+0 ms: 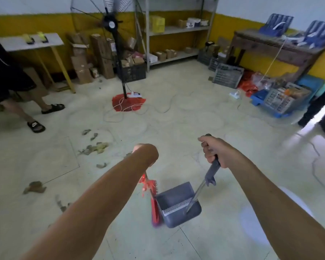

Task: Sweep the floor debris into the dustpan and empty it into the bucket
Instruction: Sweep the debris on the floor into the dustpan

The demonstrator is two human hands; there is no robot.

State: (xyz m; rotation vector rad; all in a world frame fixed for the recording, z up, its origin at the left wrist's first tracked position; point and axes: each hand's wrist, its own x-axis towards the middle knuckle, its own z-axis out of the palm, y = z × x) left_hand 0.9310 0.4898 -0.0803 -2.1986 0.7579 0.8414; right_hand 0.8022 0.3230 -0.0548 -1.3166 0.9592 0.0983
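Observation:
My left hand [145, 153] is closed around the handle of a red broom [154, 205], whose bristles hang just left of the dustpan and touch its side. My right hand [214, 151] grips the grey handle of a grey long-handled dustpan [178, 204], which sits near the floor between my arms with its comb edge showing. Brownish debris [94, 147] lies scattered on the pale floor to the left, with another clump [35, 187] nearer me. No bucket is in view.
A standing fan [124, 59] on a red base with white cables is ahead. A person in black sandals [36, 125] stands at the left, another person's legs [319, 117] at the right. Shelves, boxes and crates line the far wall.

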